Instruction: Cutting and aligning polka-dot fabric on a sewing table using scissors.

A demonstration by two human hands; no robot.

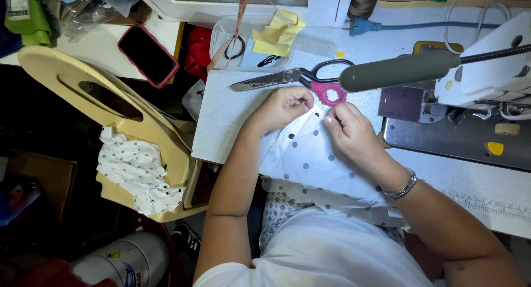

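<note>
My left hand and my right hand meet over a white fabric with dark dots that lies on the white table and runs down to my lap. Both hands pinch the fabric's top edge, fingertips almost touching. A thin dark pin or needle shows between the fingertips. A metal bracelet is on my right wrist. Large scissors with black and pink handles lie just beyond my hands.
A sewing machine with its metal plate stands at the right, a grey lamp head over it. A clear tray holds yellow paper. At the left, a cream stool carries more dotted cloth; a red-cased phone lies behind.
</note>
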